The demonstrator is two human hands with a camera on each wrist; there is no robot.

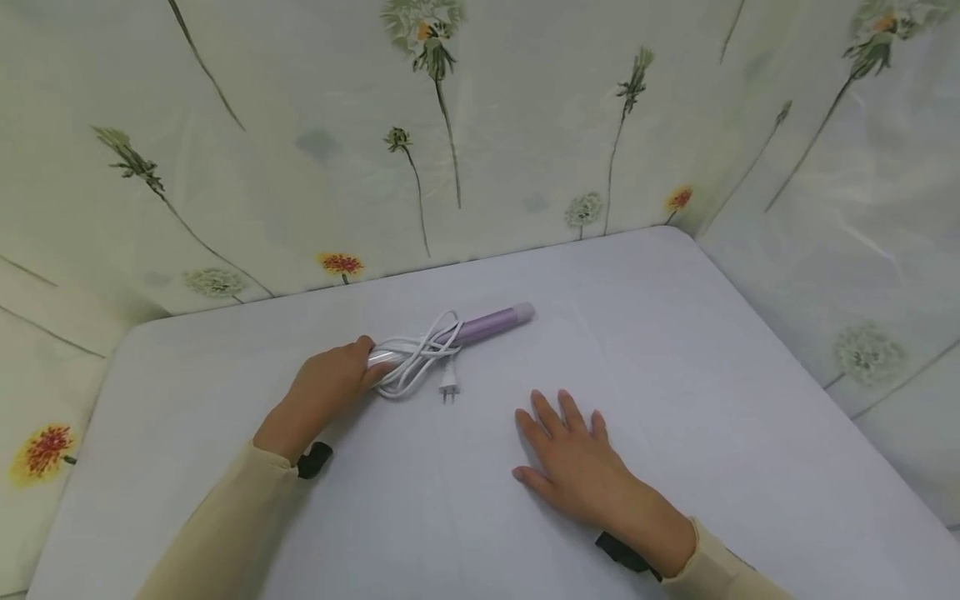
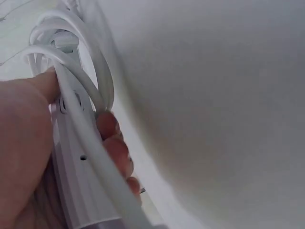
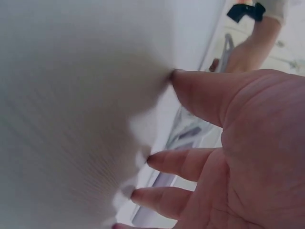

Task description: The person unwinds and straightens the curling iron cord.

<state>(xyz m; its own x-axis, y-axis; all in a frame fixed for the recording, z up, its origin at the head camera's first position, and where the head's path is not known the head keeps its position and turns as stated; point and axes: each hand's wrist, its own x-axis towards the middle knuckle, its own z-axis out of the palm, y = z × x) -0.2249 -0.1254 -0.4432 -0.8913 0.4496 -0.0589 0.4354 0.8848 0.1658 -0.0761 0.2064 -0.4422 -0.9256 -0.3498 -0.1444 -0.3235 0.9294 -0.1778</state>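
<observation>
**Left hand gripping a curling iron on the desk**

The curling iron [image 1: 480, 327] is lying on the white desk [image 1: 712, 400] near its middle, its purple barrel pointing right and toward the back. A white cord [image 1: 416, 357] is looping in coils around the handle, and its plug [image 1: 448, 388] is resting on the desk just in front. The left hand [image 1: 330, 387] is grasping the handle end, fingers [image 2: 114, 129] curling around handle and cord together. The right hand [image 1: 581, 462] is lying released, palm down and fingers spread flat on the desk, apart from the iron. A flowered cloth [image 1: 300, 142] is hanging behind and beside the desk.
</observation>
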